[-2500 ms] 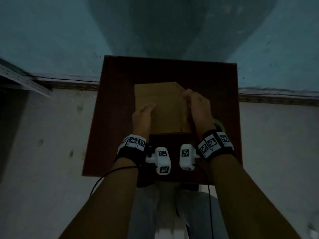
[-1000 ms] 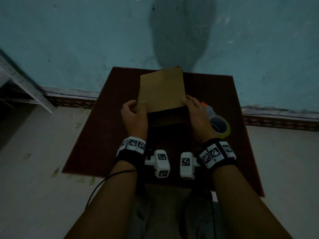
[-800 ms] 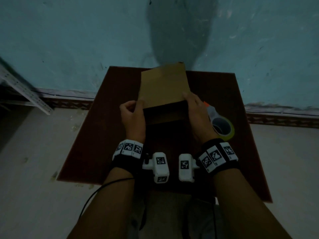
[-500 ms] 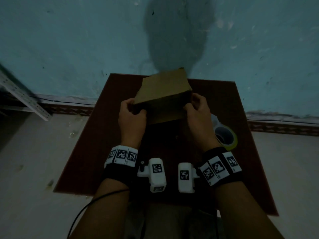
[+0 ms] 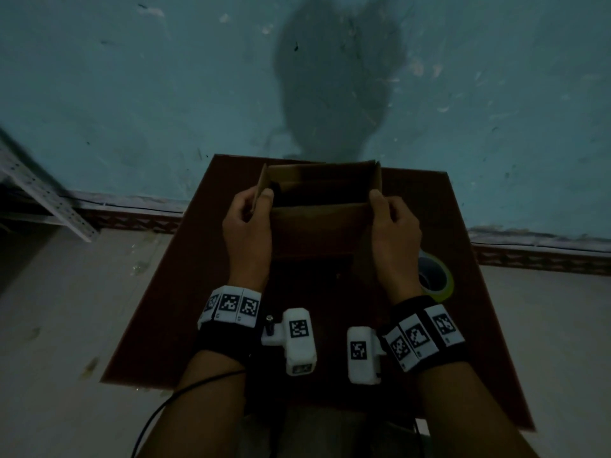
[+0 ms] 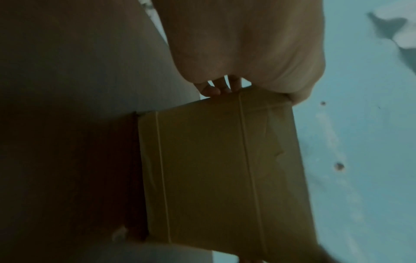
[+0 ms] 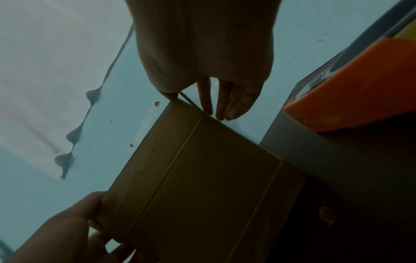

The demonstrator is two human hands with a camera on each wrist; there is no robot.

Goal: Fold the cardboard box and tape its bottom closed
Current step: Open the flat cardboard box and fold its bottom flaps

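The brown cardboard box is spread open into a rectangular tube, its open end facing me, and is held above the dark red table. My left hand pinches the left wall, thumb inside and fingers outside. My right hand grips the right wall with the thumb at the near corner. The left wrist view shows a creased box panel below the left palm. In the right wrist view the right fingers lie along the edge of the box. The inside bottom of the box is dark.
A yellow-rimmed tape roll lies on the table just right of my right wrist; its orange dispenser body shows in the right wrist view. A teal wall stands behind the table. A metal rack leg leans at far left.
The box was flat on the table, then stood on end between both hands. Now it has been squared open into a tube, and both hands have spread apart.
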